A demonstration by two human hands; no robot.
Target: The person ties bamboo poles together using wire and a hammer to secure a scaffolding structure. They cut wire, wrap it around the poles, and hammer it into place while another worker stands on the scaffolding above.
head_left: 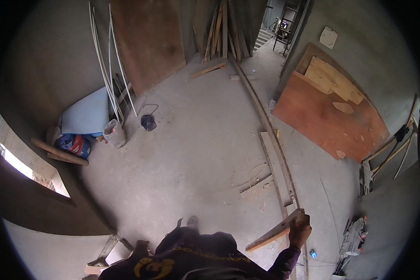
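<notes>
Grey concrete floor (140, 186) is spread beyond the left hand (143, 247) at the near left; whether its fingers are open or closed cannot be told. Rightward, a short wooden plank (271, 235) is held slantwise at the near right, its left end unsupported by any hand; twisting is probably best prevented by a second grip there. Past it, a long timber batten (281, 158) is laid on the floor and is best kept unbumped. Farther right, the plank's far end is gripped by the right hand (299, 229), fingers curled around it.
</notes>
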